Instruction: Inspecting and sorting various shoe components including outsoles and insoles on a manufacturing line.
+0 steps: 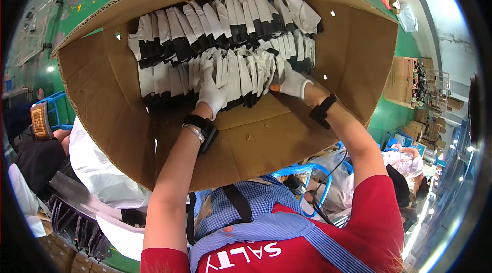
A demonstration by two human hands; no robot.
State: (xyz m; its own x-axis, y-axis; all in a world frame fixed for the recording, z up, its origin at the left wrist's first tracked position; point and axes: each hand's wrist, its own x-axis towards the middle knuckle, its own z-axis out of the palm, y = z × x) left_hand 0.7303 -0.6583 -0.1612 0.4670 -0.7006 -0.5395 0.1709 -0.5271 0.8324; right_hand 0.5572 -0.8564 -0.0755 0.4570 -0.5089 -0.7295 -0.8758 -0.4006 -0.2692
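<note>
Packets (pixel 225 42) in black and white stand packed in two rows inside the big cardboard box (pixel 266 140), filling its far end. Your left hand (pixel 212 91), in a white glove, lies spread on the near row with its fingers pressed into the packets, not closed around any. Your right hand (pixel 293 82), gloved too, pushes against the right end of that row, fingers bent on a packet's edge; whether its grip pinches one, you cannot tell. Both wrists wear black bands.
</note>
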